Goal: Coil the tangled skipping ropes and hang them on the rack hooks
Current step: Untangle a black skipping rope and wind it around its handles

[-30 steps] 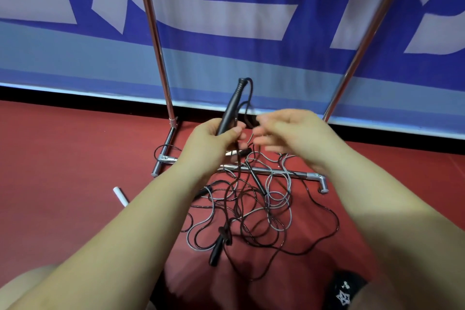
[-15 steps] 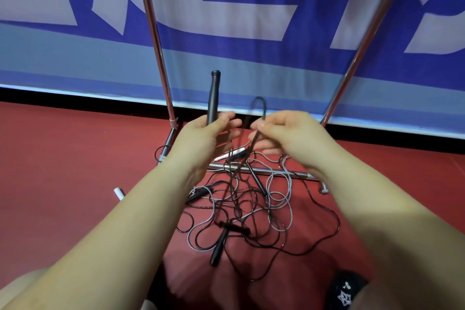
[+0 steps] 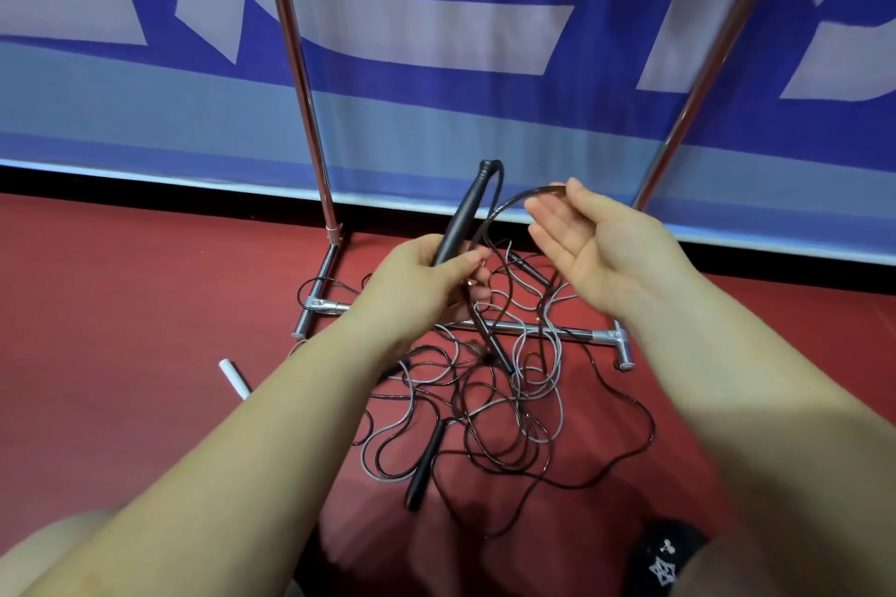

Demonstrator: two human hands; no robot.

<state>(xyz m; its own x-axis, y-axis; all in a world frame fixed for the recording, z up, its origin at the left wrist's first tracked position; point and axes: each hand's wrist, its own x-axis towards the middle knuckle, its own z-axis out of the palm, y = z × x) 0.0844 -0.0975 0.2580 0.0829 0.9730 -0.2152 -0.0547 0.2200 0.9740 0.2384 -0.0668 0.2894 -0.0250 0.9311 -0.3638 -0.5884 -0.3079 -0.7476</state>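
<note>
My left hand [image 3: 426, 284] grips a black rope handle [image 3: 463, 213] that points up and to the right. From the handle's top a black cord [image 3: 514, 201] arcs over to my right hand [image 3: 594, 247], which is palm up with straight fingers, the cord lying across the fingertips. Below both hands a tangle of black and grey skipping ropes [image 3: 489, 407] lies on the red floor, with another black handle [image 3: 426, 465] in it. The tangle drapes over the rack's chrome base bar [image 3: 557, 331]. No rack hooks are in view.
Two chrome rack uprights [image 3: 300, 78] [image 3: 712, 63] rise in front of a blue and white banner [image 3: 436, 121]. A white handle [image 3: 234, 377] lies on the floor at the left. My knees and a black shoe [image 3: 664, 565] are at the bottom edge.
My right hand has opened from a pinch, turned palm up and lifted a loop of the black cord to the right. The handle in my left hand has tilted to the right.
</note>
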